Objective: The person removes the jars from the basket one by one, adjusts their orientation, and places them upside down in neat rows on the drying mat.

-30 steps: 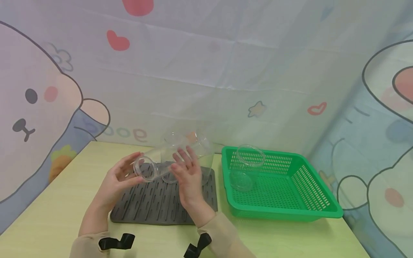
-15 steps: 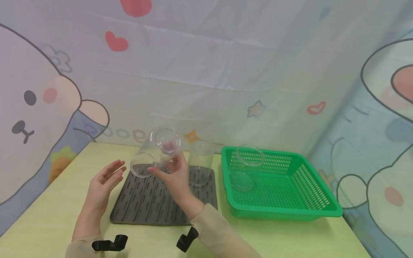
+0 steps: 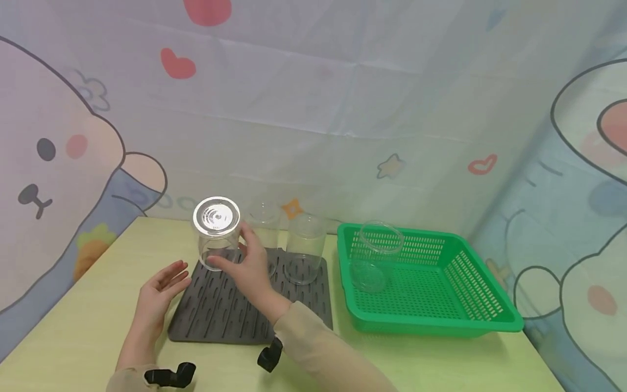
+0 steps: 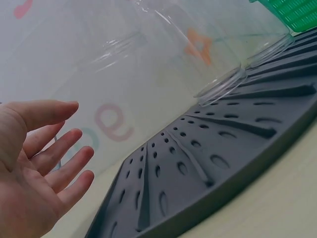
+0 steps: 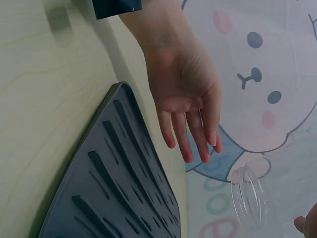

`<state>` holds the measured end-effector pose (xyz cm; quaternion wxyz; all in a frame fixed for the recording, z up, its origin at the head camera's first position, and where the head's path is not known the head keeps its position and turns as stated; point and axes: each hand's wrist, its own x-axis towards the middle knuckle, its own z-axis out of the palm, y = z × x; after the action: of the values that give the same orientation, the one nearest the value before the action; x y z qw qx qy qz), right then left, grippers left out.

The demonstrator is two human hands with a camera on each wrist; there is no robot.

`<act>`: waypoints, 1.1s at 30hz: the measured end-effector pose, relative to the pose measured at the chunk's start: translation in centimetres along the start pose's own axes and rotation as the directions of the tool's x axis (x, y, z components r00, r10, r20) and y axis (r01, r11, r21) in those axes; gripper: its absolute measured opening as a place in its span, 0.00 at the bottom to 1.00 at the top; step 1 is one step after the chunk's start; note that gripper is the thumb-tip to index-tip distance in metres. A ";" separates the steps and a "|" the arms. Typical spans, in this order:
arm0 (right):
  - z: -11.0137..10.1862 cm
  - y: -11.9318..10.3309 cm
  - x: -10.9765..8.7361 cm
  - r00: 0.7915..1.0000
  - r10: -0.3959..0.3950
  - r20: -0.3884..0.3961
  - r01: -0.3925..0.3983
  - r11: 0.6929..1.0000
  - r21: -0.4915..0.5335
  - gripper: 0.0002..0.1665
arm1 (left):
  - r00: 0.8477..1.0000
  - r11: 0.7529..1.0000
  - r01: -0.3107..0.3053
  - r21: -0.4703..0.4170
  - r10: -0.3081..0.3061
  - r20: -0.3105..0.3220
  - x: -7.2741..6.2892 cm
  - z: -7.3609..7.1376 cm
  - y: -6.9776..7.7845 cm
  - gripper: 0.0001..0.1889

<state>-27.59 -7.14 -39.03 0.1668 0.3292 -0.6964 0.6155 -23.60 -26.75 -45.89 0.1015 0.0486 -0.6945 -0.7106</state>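
1. Cup (image 3: 216, 231), upside down: we are holding it over the far left of the mat (image 3: 220, 313), closed base up. It seems to be hanging above the mat, though we cannot be sure its rim is not touching.
2. Our right hand (image 3: 249, 269) is curling round the cup from the right, thumb on the near side. We are gripping low, near the rim, probably because this is leaving the base free and the mouth level.
3. Our left hand (image 3: 158, 294) is hovering by the mat's left edge, fingers loosely spread, holding nothing; likely the right is managing the weight alone.
4. Middle cup (image 3: 269, 234) and right cup (image 3: 305, 247) are standing on the mat's far side, seemingly mouth down too. Their wide rims are probably giving steady footing, and the ridges are perhaps letting air underneath.
5. Basket (image 3: 436, 325), at right, is containing one more cup (image 3: 374, 261) in its left part, mouth up and apparently tilted. We are seeing nothing inside any cup.
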 end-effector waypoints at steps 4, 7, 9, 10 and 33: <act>0.7 0.9 0.4 0.999 0.026 0.041 -0.022 0.995 -0.101 0.48 | 0.999 0.999 0.042 0.017 -0.041 -0.013 0.1 0.0 -0.3 0.37; 1.2 1.4 0.7 0.994 0.077 0.078 -0.066 0.988 -0.141 0.49 | 0.997 0.996 0.071 0.047 -0.070 -0.017 0.1 -0.1 -0.4 0.36; 1.4 1.6 0.9 0.988 0.127 0.090 -0.115 0.985 -0.126 0.48 | 0.996 0.994 0.089 0.056 -0.088 -0.017 0.0 -0.1 -0.5 0.36; 1.6 1.8 1.0 0.985 0.147 0.090 -0.136 0.984 -0.116 0.47 | 0.995 0.993 0.098 0.064 -0.097 -0.018 0.0 0.0 -0.5 0.36; 3.2 4.6 1.6 0.921 0.381 0.081 -0.357 0.909 -0.216 0.51 | 0.978 0.966 0.208 0.155 -0.210 0.001 0.1 0.2 -0.8 0.36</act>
<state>-31.30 -10.57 -42.06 0.0363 0.2102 -0.8125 0.5426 -23.83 -26.60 -46.70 0.0159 0.1232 -0.7393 -0.6618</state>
